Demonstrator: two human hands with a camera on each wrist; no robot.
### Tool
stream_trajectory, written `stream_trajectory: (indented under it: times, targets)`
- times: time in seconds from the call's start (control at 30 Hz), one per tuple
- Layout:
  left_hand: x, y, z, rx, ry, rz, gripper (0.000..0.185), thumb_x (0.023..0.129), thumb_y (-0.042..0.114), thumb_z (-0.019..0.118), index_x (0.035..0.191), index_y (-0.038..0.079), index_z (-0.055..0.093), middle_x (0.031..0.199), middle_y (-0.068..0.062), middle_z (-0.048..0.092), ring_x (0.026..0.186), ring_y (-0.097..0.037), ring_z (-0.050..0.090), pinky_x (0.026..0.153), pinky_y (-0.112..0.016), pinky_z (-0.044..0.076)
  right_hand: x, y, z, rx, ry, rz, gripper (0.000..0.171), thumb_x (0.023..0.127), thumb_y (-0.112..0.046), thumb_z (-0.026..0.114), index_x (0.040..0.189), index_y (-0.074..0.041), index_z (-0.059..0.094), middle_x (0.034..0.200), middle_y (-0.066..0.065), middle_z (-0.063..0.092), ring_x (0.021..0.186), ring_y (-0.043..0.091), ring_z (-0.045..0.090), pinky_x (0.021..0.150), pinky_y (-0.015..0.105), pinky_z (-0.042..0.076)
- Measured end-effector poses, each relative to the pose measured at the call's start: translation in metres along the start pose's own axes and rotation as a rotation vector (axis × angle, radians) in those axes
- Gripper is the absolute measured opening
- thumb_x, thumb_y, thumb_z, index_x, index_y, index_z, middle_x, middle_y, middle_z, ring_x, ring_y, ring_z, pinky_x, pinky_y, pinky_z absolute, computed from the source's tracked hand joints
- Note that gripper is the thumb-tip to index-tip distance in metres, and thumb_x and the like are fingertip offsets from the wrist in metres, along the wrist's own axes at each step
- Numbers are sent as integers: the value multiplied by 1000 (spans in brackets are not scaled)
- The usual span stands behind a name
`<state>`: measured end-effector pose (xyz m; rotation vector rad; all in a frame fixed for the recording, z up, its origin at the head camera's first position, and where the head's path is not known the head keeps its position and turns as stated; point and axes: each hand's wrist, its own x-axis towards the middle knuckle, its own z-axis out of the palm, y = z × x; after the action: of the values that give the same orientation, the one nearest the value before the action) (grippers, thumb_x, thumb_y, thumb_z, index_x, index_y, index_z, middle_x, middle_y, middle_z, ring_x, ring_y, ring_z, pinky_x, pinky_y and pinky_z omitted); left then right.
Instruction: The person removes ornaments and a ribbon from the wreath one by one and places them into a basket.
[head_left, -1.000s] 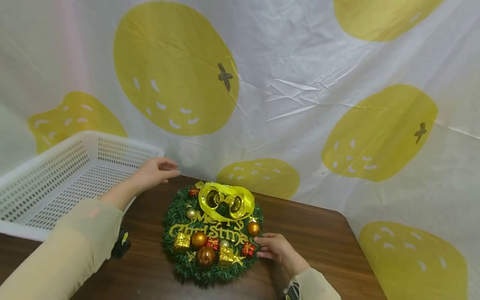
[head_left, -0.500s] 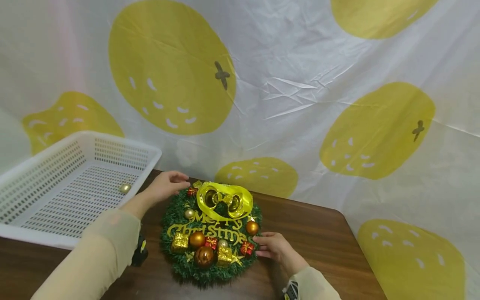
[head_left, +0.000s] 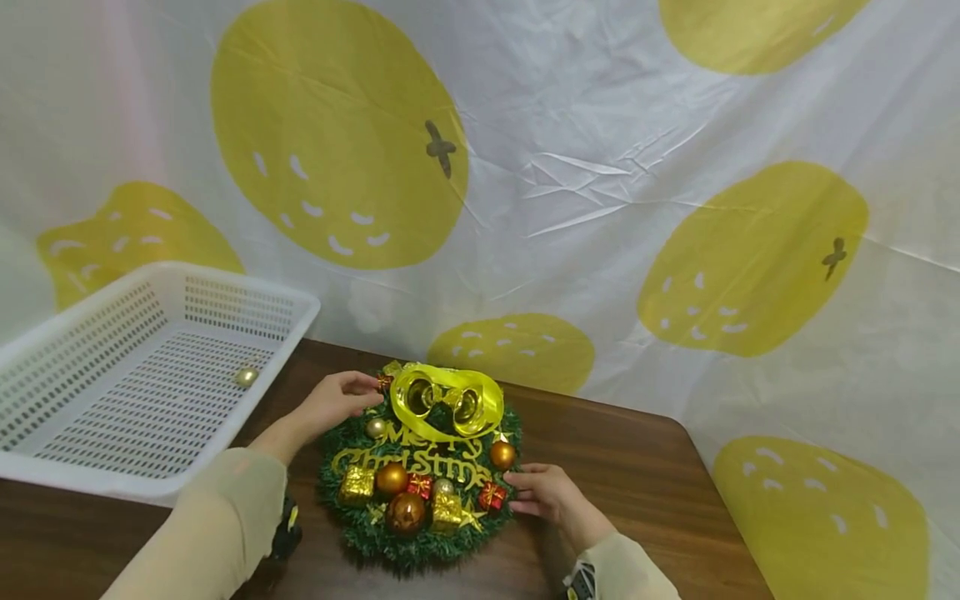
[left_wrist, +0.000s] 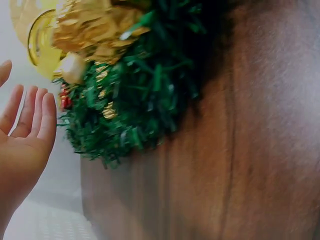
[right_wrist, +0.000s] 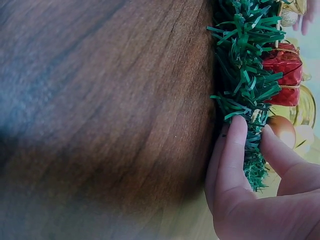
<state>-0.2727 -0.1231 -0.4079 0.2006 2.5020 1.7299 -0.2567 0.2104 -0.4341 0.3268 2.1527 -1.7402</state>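
Note:
A round green tinsel Christmas wreath (head_left: 408, 546) lies on the brown table. It carries gold "Merry Christmas" lettering, brown and gold balls, small red and gold gift boxes, and a yellow ribbon bow (head_left: 483, 387) with gold bells. My left hand (head_left: 341, 404) is at the wreath's upper left edge; in the left wrist view its fingers (left_wrist: 37, 117) are fairly straight and grip nothing. At the right edge, my right hand (head_left: 553, 500) pinches the tinsel rim between thumb and fingers, as the right wrist view shows beside a red gift box (right_wrist: 285, 75).
A white perforated plastic basket (head_left: 176, 487) stands to the left, with a small gold ball (head_left: 247, 377) inside it. Behind the table (head_left: 630, 467) hangs a pale curtain (head_left: 570, 108) printed with large yellow fruit shapes.
My left hand has moved from beside the basket rightward and down to the wreath's upper left edge. Its arm uncovers the gold ball in the basket. The right hand stays at the rim.

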Motion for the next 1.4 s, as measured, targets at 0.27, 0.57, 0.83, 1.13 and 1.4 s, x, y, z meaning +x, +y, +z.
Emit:
stream_trajectory:
  times: [0.27,0.57,0.83,1.13,1.4]
  targets:
    - [2,-13,8,31,14,-51,40,93,23,57,125,-1,53,121,-22,57,99,-28,60,87,-41,51,2,2,0,-2,-4,2,57,86,-3,63,132,17,36,91,13,50,78,21,52,64,28,58]
    - [-1,-19,12,71,-48,-41,42,92,21,60,125,-3,53,118,-21,58,101,-29,60,85,-44,51,2,1,0,1,-3,8,57,86,-3,63,132,17,36,87,11,50,73,18,52,63,27,58]
    - [-2,-22,13,103,-68,9,42,82,10,70,119,-6,57,112,-22,60,100,-31,58,81,-41,53,0,-1,1,12,7,0,56,86,-2,63,131,17,36,86,11,50,74,19,51,64,27,58]
    - [1,-27,16,160,-50,16,32,81,7,69,112,-2,63,103,-15,63,92,-23,58,75,-36,53,1,1,0,8,2,6,57,86,-2,63,132,17,36,91,13,50,79,21,53,66,29,58]
    - [-2,-21,15,166,-49,28,33,84,10,68,113,-4,63,110,-19,62,95,-27,59,78,-38,53,2,2,-1,11,1,-2,56,86,-2,64,131,17,37,92,13,52,79,21,54,66,29,58]
